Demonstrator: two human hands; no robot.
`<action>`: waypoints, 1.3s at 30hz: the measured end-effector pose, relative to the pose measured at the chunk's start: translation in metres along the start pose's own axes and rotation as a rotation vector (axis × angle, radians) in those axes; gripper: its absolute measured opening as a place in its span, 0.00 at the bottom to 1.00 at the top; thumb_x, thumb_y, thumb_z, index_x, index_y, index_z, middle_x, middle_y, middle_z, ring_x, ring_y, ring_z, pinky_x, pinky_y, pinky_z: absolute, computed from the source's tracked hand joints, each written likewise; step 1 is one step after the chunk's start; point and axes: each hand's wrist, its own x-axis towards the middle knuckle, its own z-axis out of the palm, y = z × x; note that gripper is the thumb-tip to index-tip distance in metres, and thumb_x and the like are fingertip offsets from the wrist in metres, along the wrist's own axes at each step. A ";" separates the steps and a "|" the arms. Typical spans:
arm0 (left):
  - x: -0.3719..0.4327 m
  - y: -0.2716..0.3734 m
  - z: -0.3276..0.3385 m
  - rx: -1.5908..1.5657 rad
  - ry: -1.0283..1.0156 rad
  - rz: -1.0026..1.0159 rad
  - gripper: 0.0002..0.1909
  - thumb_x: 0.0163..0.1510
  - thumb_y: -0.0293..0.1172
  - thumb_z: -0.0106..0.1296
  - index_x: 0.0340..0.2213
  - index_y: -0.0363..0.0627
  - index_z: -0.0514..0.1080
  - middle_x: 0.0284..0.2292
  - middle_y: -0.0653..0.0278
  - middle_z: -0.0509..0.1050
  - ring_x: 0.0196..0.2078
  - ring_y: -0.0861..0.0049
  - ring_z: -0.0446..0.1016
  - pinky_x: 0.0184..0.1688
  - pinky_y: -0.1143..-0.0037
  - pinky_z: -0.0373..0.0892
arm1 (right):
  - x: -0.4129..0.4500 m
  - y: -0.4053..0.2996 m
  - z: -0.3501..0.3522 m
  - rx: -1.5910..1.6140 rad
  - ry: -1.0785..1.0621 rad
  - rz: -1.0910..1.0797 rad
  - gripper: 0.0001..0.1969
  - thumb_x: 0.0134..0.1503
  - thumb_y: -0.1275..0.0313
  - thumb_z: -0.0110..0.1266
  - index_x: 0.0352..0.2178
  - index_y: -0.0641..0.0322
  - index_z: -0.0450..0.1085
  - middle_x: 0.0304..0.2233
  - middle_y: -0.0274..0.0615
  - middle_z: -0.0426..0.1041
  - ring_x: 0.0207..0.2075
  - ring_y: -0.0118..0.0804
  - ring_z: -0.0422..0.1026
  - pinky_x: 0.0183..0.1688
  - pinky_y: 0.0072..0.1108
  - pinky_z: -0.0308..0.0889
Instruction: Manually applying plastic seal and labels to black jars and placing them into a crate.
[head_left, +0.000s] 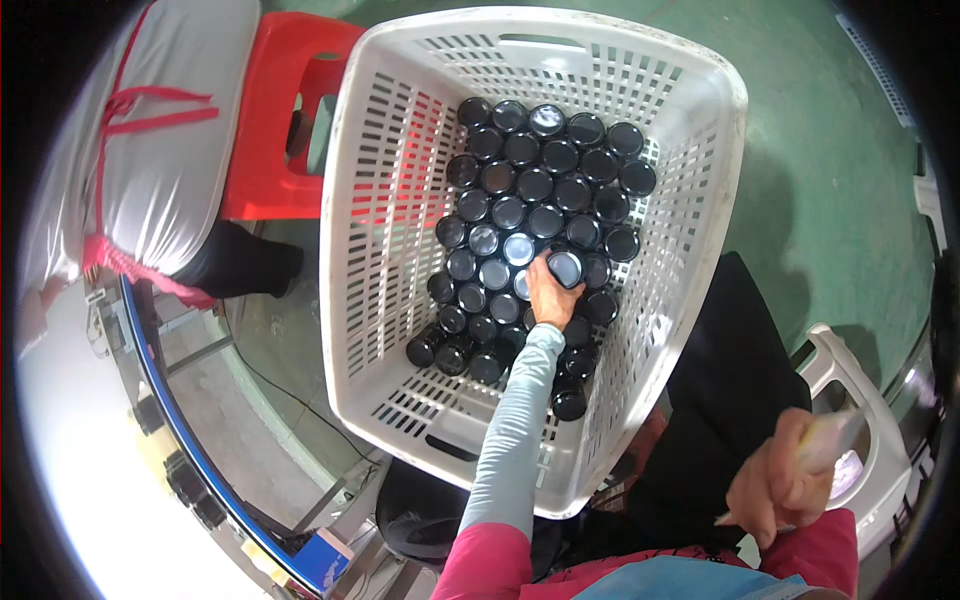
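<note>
A large white plastic basket (341, 247) with slotted walls stands before me, holding many dark jars with black lids (559, 156) set upright in close rows. My left hand (553, 296) reaches down into it, its fingers around the sides of one black-lidded jar (565, 268) that stands a little above its neighbours. Outside the basket, at the lower right, my right hand (780, 480) is closed on a small pale item (829, 442), perhaps paper or film; it is blurred.
A red plastic stool (274, 120) touches the view of the basket's left side, beside a seated co-worker (172, 150). A blue-edged work table (161, 397) with several black items curves along the lower left. A white plastic chair (885, 450) stands at the right on the green floor (810, 187).
</note>
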 end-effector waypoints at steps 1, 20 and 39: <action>-0.002 0.004 -0.003 -0.018 0.018 -0.024 0.37 0.25 0.28 0.64 0.40 0.41 0.59 0.39 0.52 0.63 0.45 0.57 0.59 0.48 0.66 0.57 | 0.005 0.002 0.006 -0.032 0.027 0.035 0.10 0.49 0.76 0.50 0.25 0.73 0.59 0.14 0.54 0.65 0.13 0.39 0.64 0.16 0.26 0.62; -0.262 0.132 -0.224 -1.447 -0.014 0.268 0.40 0.30 0.36 0.62 0.45 0.32 0.57 0.38 0.48 0.67 0.41 0.58 0.68 0.44 0.68 0.66 | 0.019 0.064 0.015 -0.703 -0.050 -0.114 0.09 0.46 0.72 0.56 0.25 0.68 0.67 0.19 0.41 0.70 0.18 0.27 0.69 0.18 0.14 0.63; -0.346 0.113 -0.233 -1.450 -0.104 0.378 0.43 0.27 0.27 0.64 0.48 0.34 0.57 0.43 0.64 0.62 0.48 0.76 0.61 0.52 0.78 0.54 | -0.044 0.142 0.093 -1.377 -0.616 -0.057 0.08 0.49 0.74 0.50 0.26 0.72 0.68 0.25 0.35 0.70 0.26 0.20 0.67 0.27 0.15 0.64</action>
